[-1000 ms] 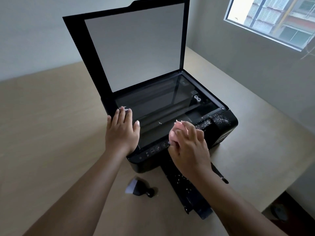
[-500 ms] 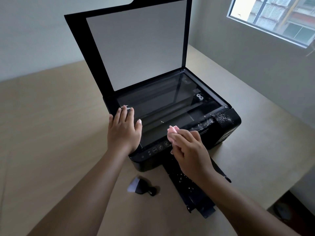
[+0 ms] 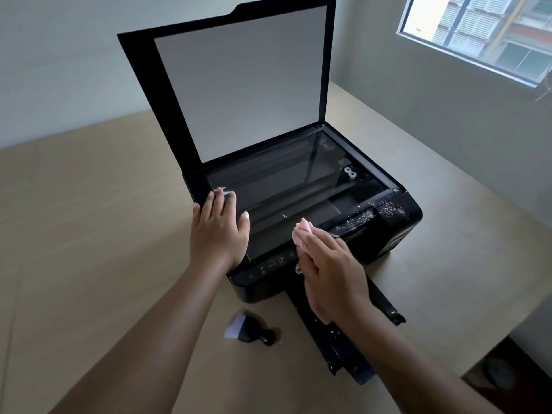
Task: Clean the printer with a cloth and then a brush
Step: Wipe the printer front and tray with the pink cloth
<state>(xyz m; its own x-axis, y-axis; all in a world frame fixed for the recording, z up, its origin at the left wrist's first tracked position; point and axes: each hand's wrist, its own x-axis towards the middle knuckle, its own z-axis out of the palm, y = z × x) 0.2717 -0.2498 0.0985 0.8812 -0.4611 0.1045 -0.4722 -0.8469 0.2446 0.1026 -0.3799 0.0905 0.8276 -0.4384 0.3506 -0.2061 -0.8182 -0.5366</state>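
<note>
A black printer point(image 3: 397, 234) sits on the tan table with its scanner lid point(image 3: 239, 85) raised and the glass point(image 3: 286, 189) exposed. White specks dust its front right corner. My left hand point(image 3: 218, 228) rests flat on the front left corner of the printer, fingers straight. My right hand point(image 3: 325, 270) holds a small pink cloth point(image 3: 301, 231) against the front edge of the glass, just above the control buttons. A small black brush point(image 3: 251, 327) with pale bristles lies on the table in front of the printer.
The printer's black output tray point(image 3: 343, 348) sticks out toward me, speckled with white bits and partly under my right forearm. The tan table point(image 3: 89, 234) ends at the right, where a wall with a window point(image 3: 478, 34) stands.
My right hand has slid the pink cloth a little to the left along the front edge of the glass. My left hand has stayed in place.
</note>
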